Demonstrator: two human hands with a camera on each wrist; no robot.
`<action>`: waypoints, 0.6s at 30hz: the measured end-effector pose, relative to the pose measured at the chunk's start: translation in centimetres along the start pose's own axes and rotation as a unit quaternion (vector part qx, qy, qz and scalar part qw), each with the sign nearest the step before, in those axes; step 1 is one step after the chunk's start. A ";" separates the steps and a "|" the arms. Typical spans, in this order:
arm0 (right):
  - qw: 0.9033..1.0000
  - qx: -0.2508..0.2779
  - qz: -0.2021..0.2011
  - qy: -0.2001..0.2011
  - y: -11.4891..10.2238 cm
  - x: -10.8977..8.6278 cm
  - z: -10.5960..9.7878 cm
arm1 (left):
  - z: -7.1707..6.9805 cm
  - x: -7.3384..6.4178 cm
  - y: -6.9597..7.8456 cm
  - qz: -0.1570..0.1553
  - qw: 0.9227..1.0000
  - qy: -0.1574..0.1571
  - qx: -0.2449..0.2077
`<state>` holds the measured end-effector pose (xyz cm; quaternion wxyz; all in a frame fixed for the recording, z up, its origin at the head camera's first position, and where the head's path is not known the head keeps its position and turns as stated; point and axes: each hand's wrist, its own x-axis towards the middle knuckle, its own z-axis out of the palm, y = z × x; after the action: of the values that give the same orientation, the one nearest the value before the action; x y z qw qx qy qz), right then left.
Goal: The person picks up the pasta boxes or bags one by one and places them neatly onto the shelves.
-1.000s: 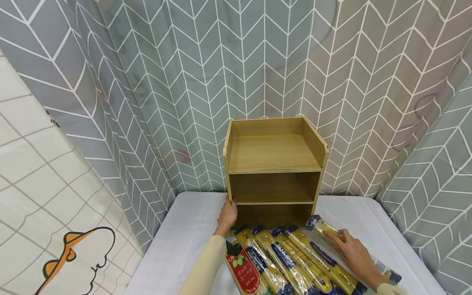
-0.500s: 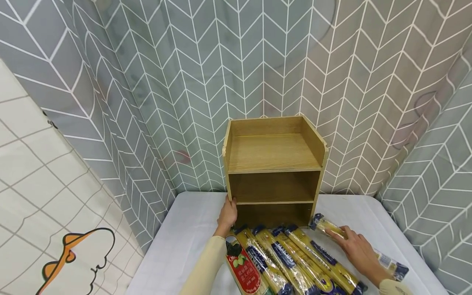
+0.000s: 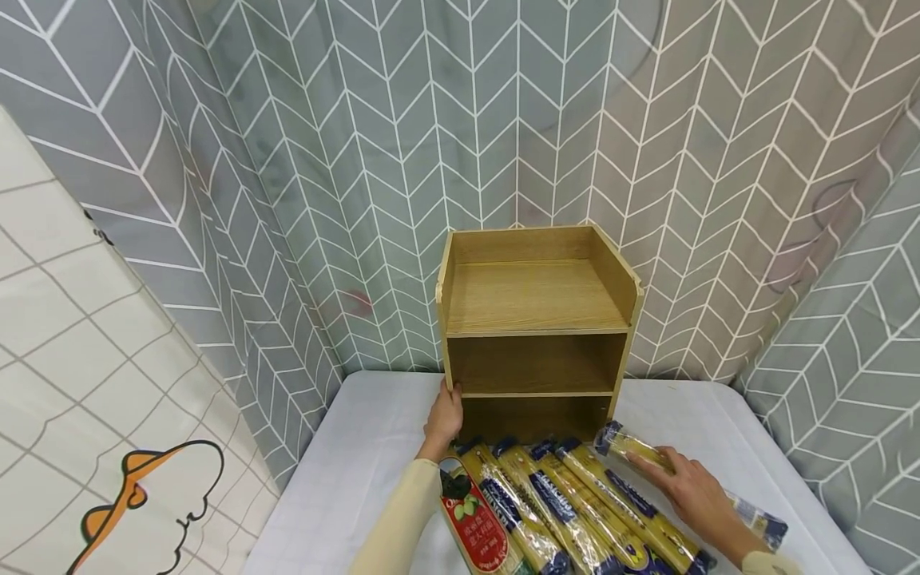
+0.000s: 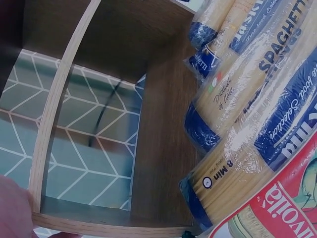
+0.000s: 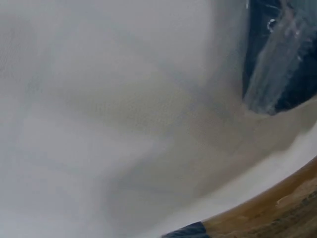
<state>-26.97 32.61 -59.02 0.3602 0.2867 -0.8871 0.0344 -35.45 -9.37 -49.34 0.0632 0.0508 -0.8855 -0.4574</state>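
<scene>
A small wooden shelf unit [image 3: 537, 295] stands on the white-covered table. My left hand [image 3: 443, 417] grips the front edge of its left side panel, low down; in the left wrist view only part of that hand [image 4: 15, 213] shows at the corner. My right hand [image 3: 693, 491] holds a long clear pack of spaghetti [image 3: 632, 447] with dark blue ends, fingers over its top and thumb side hidden. This pack slants beside the unit's right front corner. In the right wrist view, a crumpled blue pack end [image 5: 277, 59] shows above white cloth.
Several more spaghetti packs [image 3: 557, 499] lie side by side in front of the unit, slanting toward the person. A red-labelled pasta pack [image 3: 480, 527] is leftmost. Patterned curtains [image 3: 359, 200] enclose the back and sides. White tablecloth [image 3: 323, 471] shows at the left.
My right hand has shifted slightly right with the spaghetti pack, then a little back to the left. My left hand has stayed on the unit's side panel.
</scene>
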 end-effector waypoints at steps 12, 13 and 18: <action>0.999 0.027 -0.036 0.025 -1.5 2.7 -0.1 | 0.0 -0.1 0.0 -0.007 1.000 0.003 0.008; 0.998 0.028 -0.040 0.026 -1.5 3.0 -0.1 | 0.1 -0.1 0.0 -0.005 1.000 0.005 0.009; 0.997 0.036 -0.058 0.046 -1.8 4.2 -0.6 | 0.1 -0.2 -0.2 -0.002 1.000 0.005 0.005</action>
<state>-28.05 29.26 -56.11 0.3916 0.3488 -0.8494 0.0585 -35.23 -9.37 -49.52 0.0662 0.0555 -0.8874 -0.4529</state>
